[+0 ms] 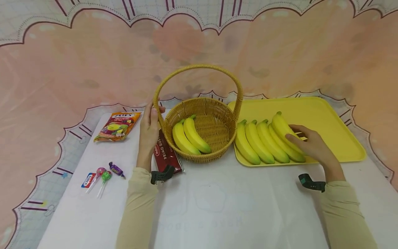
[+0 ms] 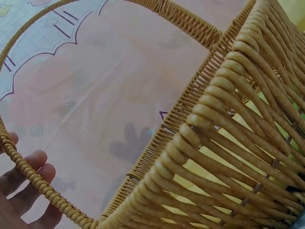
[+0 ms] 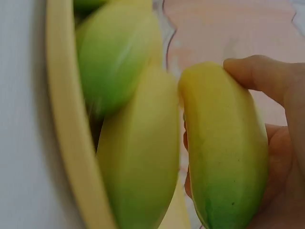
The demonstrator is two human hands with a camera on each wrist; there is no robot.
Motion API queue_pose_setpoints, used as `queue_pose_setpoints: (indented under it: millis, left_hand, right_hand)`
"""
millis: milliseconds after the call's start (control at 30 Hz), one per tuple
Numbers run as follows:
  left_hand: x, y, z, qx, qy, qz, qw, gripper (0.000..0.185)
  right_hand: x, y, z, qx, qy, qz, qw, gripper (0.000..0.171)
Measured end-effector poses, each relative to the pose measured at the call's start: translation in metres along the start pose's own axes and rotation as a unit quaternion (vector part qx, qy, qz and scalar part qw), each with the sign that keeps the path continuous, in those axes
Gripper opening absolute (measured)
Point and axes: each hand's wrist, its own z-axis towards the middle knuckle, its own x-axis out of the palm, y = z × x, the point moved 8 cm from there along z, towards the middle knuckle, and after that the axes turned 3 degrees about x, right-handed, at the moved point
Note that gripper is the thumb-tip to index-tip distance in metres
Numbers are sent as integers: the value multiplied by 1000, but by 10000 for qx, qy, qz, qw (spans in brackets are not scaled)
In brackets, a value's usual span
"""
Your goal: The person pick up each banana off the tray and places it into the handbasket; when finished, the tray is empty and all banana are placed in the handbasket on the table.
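Note:
In the head view, a wicker basket [image 1: 202, 159] with a tall handle [image 1: 199, 66] holds two bananas [image 1: 196, 135]. My left hand [image 1: 150, 126] grips the left side of the handle; its fingers [image 2: 35, 158] pass behind the woven rod in the left wrist view. On the yellow tray [image 1: 335, 135] to the right lie several bananas [image 1: 255, 143] side by side. My right hand [image 1: 309, 141] holds the rightmost banana [image 1: 283, 126] between thumb and fingers, and this banana [image 3: 224, 148] appears beside its neighbour in the right wrist view.
Behind the left wrist, a dark red packet [image 1: 166, 155] lies partly under the basket. Further left are an orange candy bag [image 1: 118, 126], a purple wrapped sweet [image 1: 116, 169], two lollipops [image 1: 105, 176] and a small blue and red packet [image 1: 88, 180]. A patterned cloth [image 1: 124, 69] rises behind the table.

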Motion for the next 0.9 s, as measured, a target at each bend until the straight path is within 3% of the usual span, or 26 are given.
queue_pose_setpoints:
  millis: [333, 567, 900]
  left_hand:
    - [4, -10, -2, 79, 101, 15, 9999, 39]
    - [2, 2, 2, 228, 86, 25, 9997, 39]
    - [1, -9, -3, 45, 69, 66, 9999, 40]
  right_hand:
    - [13, 55, -17, -685, 304, -122, 9971, 55]
    - [19, 89, -29, -1312, 283, -93, 9909, 47]
    - [60, 138, -18, -1913, 709, 265, 9786, 48]
